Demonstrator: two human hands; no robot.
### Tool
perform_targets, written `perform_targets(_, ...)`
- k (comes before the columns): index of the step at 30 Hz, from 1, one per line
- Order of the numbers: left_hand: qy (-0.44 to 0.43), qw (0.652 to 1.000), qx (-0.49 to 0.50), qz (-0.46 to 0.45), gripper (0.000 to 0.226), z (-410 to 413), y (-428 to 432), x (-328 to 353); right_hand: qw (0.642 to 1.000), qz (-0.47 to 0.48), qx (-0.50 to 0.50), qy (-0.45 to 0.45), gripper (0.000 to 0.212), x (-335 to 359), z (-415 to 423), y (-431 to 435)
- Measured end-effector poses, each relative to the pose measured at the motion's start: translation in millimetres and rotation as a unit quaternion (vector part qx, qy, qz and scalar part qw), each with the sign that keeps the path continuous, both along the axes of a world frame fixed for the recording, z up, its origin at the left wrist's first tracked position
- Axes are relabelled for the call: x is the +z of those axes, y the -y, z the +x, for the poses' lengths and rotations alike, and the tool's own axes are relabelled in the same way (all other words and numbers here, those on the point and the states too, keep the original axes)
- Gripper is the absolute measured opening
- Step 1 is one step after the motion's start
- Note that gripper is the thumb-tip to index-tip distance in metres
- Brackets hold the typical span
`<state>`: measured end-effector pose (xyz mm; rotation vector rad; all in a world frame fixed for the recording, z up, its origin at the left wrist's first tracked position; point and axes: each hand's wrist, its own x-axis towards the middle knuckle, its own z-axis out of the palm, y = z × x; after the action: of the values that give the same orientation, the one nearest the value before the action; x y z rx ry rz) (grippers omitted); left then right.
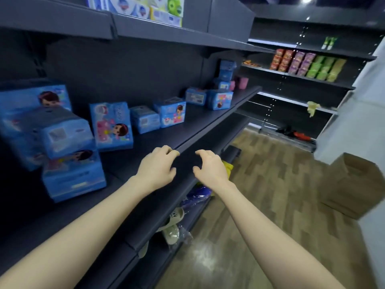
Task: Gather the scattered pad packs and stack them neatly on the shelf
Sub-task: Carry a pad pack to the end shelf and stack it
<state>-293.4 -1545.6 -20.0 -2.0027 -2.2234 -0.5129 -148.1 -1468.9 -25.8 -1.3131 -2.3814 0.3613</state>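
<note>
A dark shelf point(187, 126) runs from the near left to the far right, and blue pad packs lie scattered along it. At the near left, a loose pile of packs point(62, 132) leans at odd angles, with a bottom pack point(73, 178) closest to the front edge. Just beside the pile, a tall pack point(112, 126) stands upright. Farther along, a small pack point(144, 119) and a square pack point(173, 112) sit side by side. Beyond them are a flat pack point(195, 95) and a far pack point(220, 99). At the far end, a stack of packs point(227, 69) rises against the back panel, with pink cups point(242, 82) beside it.
</note>
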Motion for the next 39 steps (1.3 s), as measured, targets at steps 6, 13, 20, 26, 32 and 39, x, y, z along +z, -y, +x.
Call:
perform_targets(6, 0.001, 0.999, -0.024, -0.039, 0.047, 38.3, -57.5, -9.2, 0.997, -0.037, -0.064, 0.027, 0.051, -13.5, 53.0, -43.9)
perform_targets(13, 0.001, 0.993, -0.067, -0.101, 0.049, 74.1, -107.8, -25.2, 0.989, -0.074, -0.118, 0.042, 0.048, -26.7, 95.7, -71.3)
perform_targets(20, 0.005, 0.983, -0.134, -0.128, 0.049, 119.8, -165.5, -37.0, 0.975, -0.114, -0.185, 0.05, 0.047, -38.3, 136.4, -102.3)
perform_targets(26, 0.012, 0.974, -0.177, -0.14, 0.049, 147.9, -232.3, -40.6, 0.961, -0.135, -0.237, 0.047, 0.049, -41.6, 163.4, -150.3)
perform_targets(32, 0.0, 0.965, -0.233, -0.124, 0.049, 161.9, -319.3, -35.7, 0.952, -0.137, -0.271, 0.046, 0.051, -34.3, 166.4, -224.6)
perform_targets(39, -0.015, 0.961, -0.251, -0.116, 0.046, 165.8, -418.7, -27.3, 0.942, -0.128, -0.304, 0.058, 0.051, -27.1, 170.6, -309.5)
